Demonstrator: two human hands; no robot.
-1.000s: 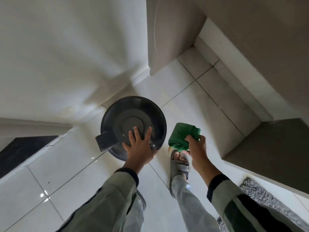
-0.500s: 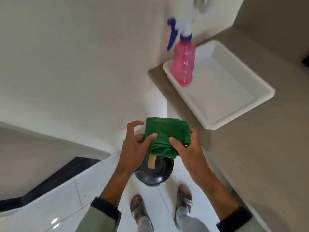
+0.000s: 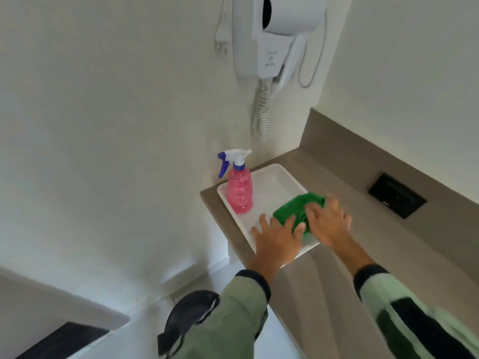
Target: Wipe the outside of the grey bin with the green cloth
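On the brown table against the wall sat a white tray, and both hands were over its near end. The green cloth lay bunched in the tray's near right part, touching the tray floor as far as could be seen. The left hand hovered flat above the tray's near edge with its fingers spread; its thumb lay against the near side of the cloth, but the grip was not closed round anything. The right hand was motion-blurred, its fingers also spread and resting on or just over the right side of the cloth; whether it pinched the fabric could not be told. A pink spray bottle with a white and blue trigger head stood upright in the tray's far left corner, apart from the cloth. The grey bin stood down on the floor, below the table's end and well apart from the cloth, partly hidden behind the left sleeve; its dark lid faced the camera. A white wall-mounted hair dryer hung above the table with its coiled cord dropping beside it. A black socket plate was set into the table's raised back, to the right of the hands.
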